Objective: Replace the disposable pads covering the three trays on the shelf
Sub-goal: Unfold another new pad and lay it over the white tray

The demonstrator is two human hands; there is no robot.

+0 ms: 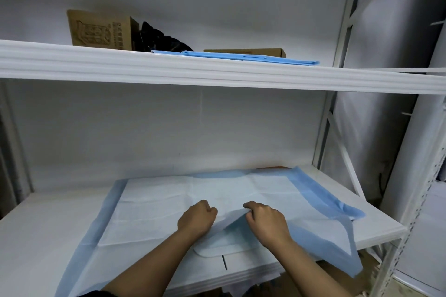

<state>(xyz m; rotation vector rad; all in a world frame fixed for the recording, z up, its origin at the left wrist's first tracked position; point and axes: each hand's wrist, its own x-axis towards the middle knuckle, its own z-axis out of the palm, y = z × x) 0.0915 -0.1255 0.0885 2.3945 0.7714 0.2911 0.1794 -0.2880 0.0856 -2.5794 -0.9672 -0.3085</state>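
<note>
low in the frame's centre, the left hand (196,220) and right hand (266,223) are both pinching the near edge of a blue-bordered disposable pad (183,202), fingers curled on it. the pad is lying spread across the lower shelf (376,222), its edge lifted off a white tray (226,248). folded blue pads (253,58) are lying on the upper shelf (169,67), centre right.

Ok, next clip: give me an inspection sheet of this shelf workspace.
Surface: white lower shelf, mostly covered.
Job's things: blue-edged pad spread out; white tray edge showing beneath; folded blue pads on the upper shelf.
Clutter: cardboard box, black bag, flat carton up top.
Grips: left hand and right hand both pinch the pad's near fold.
Cables: nothing seen.
Surroundings: white wall, metal upright.
</note>
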